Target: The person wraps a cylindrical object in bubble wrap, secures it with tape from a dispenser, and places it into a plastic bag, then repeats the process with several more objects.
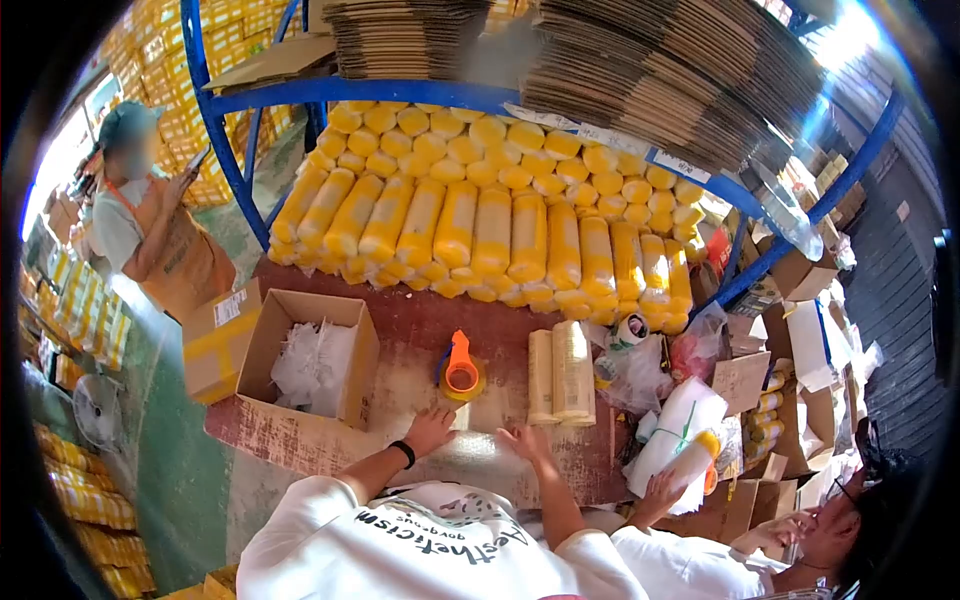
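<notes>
My left hand (430, 430) rests on the worktable (420, 350), fingers spread and holding nothing. Just beyond its fingertips lies an orange tape dispenser (461, 372) with a roll of tape. Apart from it, my right hand (526, 443) is low over the table with its fingers stretched out and nothing in them. Closest to that hand are two wrapped tan rolls (572, 375), side by side. Left of my left hand stands an open cardboard box (358, 385) with crumpled white plastic (315, 365) inside.
Stacked yellow rolls (490, 230) fill the table's back, under a blue rack (400, 93) of flat cardboard (660, 80). At right, a co-worker's hand (660, 497) holds a yellow-ended white roll (693, 460). Another person (150, 215) in an orange apron stands far left.
</notes>
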A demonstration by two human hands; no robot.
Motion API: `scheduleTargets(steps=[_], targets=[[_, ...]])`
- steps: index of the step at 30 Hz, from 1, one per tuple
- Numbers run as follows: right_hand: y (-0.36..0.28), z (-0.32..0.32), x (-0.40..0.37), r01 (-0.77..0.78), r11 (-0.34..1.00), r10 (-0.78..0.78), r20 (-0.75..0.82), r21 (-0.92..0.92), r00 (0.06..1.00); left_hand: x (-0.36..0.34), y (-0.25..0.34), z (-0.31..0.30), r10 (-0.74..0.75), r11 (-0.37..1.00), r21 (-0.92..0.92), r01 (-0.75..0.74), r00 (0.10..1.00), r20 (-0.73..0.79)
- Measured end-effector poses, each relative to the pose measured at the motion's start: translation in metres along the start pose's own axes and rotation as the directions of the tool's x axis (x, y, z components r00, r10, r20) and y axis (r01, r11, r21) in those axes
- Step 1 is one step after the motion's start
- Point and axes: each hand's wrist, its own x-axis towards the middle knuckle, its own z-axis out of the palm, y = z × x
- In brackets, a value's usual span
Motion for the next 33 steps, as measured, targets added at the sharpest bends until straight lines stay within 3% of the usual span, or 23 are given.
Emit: scheduleTargets(steps=[1, 4, 5, 8, 10, 11, 12, 13, 14, 15, 18, 19, 20, 22, 24, 26, 28, 30, 31, 33], targets=[[-0.002, -0.001, 0.002, -0.005, 1.0, 0.005, -0.02, -0.009, 1.0, 0.003, -0.002, 0.004, 0.091, 0.992, 0.104, -0.076, 0.986, -0.142], [0.003, 0.003, 0.015, -0.043, 0.998, 0.041, -0.046, -0.034, 0.998, 0.01, 0.018, 0.023, 0.28, 0.96, -0.031, -0.279, 0.946, 0.165], [0.009, 0.01, 0.022, -0.063, 0.997, 0.061, -0.045, -0.041, 0.997, 0.011, 0.033, 0.018, 0.342, 0.937, -0.145, -0.318, 0.922, 0.184], [0.042, 0.045, 0.049, 0.01, 1.0, -0.009, -0.109, 0.004, 0.994, -0.003, 0.06, 0.024, 0.451, 0.892, -0.054, -0.448, 0.889, 0.08], [0.05, 0.059, 0.058, -0.104, 0.994, 0.106, -0.124, 0.018, 0.987, -0.008, 0.048, 0.066, 0.418, 0.837, -0.394, -0.38, 0.908, 0.012], [0.048, 0.058, 0.061, -0.135, 0.991, 0.134, -0.036, -0.018, 0.99, -0.007, 0.047, 0.051, 0.433, 0.846, -0.411, -0.34, 0.887, 0.157], [0.051, 0.06, 0.058, -0.16, 0.985, 0.163, 0.052, -0.058, 0.985, -0.013, 0.045, 0.066, 0.401, 0.838, -0.422, -0.345, 0.915, 0.049], [0.06, 0.063, 0.049, -0.175, 0.984, 0.17, 0.145, 0.021, 0.975, -0.007, 0.046, 0.029, 0.47, 0.854, -0.331, -0.401, 0.868, 0.16], [0.067, 0.063, 0.044, -0.193, 0.976, 0.166, 0.228, 0.101, 0.959, -0.007, 0.046, 0.023, 0.372, 0.916, -0.318, -0.245, 0.815, 0.445], [0.075, 0.07, 0.041, -0.216, 0.959, 0.154, 0.303, 0.182, 0.94, -0.011, 0.042, 0.006, 0.408, 0.904, -0.306, -0.3, 0.818, 0.406], [0.097, 0.111, 0.018, -0.176, 0.977, 0.115, 0.391, 0.123, 0.913, -0.017, 0.028, -0.011, 0.477, 0.879, -0.168, -0.447, 0.826, 0.3], [0.09, 0.129, 0.011, -0.11, 0.994, 0.094, 0.325, 0.031, 0.941, -0.019, 0.021, -0.01, 0.495, 0.868, -0.106, -0.485, 0.827, 0.266], [0.118, 0.187, 0.013, -0.206, 0.948, 0.146, 0.244, 0.242, 0.959, -0.024, 0.014, -0.007, 0.463, 0.885, -0.06, -0.462, 0.861, 0.212], [0.031, 0.157, -0.023, -0.302, 0.886, 0.311, 0.033, 0.35, 0.95, -0.038, -0.005, 0.009, 0.39, 0.919, 0.019, -0.394, 0.915, 0.1], [-0.03, 0.153, -0.042, -0.346, 0.771, 0.467, -0.104, 0.535, 0.878, -0.05, -0.029, 0.032, 0.385, 0.923, -0.003, -0.386, 0.92, 0.074], [-0.052, 0.182, -0.038, -0.417, 0.706, 0.535, -0.045, 0.572, 0.844, -0.054, -0.044, 0.04, 0.337, 0.941, 0.005, -0.34, 0.936, 0.1], [-0.065, 0.209, -0.027, -0.417, 0.752, 0.39, 0.167, 0.51, 0.906, -0.052, -0.05, 0.022, 0.264, 0.96, 0.051, -0.277, 0.948, 0.179], [-0.083, 0.219, -0.004, -0.371, 0.798, 0.213, 0.353, 0.475, 0.911, -0.051, -0.044, 0.013, 0.063, 0.996, -0.072, -0.046, 0.962, 0.266], [-0.09, 0.215, 0.003, -0.32, 0.818, 0.238, 0.225, 0.478, 0.945, -0.048, -0.042, 0.008, -0.033, 0.99, -0.117, 0.072, 0.951, 0.309], [-0.113, 0.175, 0.008, -0.217, 0.855, 0.271, -0.05, 0.47, 0.961, -0.062, -0.034, 0.006, -0.141, 0.985, -0.074, 0.155, 0.975, 0.173]])
